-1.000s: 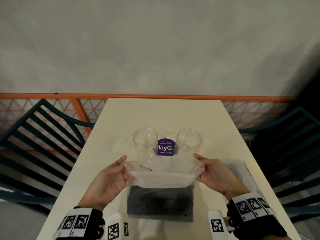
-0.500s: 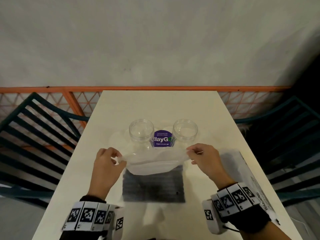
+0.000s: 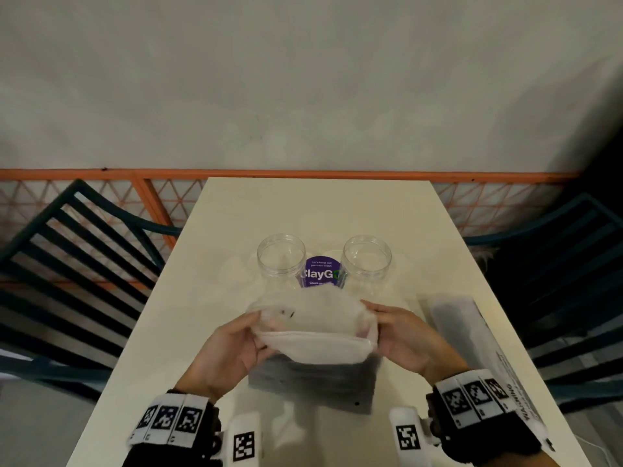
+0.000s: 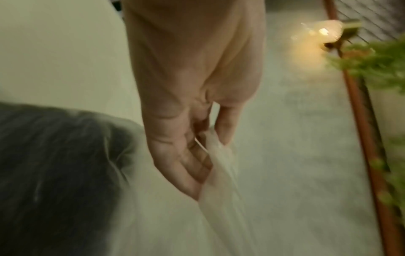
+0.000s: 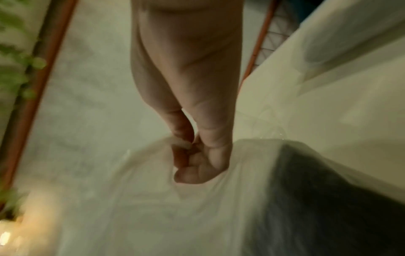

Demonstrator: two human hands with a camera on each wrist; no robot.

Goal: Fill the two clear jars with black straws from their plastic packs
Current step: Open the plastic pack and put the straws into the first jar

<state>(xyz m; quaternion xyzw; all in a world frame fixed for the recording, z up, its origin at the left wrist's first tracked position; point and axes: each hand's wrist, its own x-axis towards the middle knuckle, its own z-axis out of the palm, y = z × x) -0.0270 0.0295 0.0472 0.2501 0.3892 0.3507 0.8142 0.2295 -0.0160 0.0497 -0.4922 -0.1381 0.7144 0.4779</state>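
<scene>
Item: plastic pack (image 3: 313, 335) of black straws (image 3: 312, 380), lying on the desk (image 3: 397, 210) before two clear jars (image 3: 281, 259), left hand (image 3: 224, 353) and right hand (image 3: 406, 335) pinching its limp, slippery mouth apart (thin film, likely tearing easily; grip edges).
</scene>
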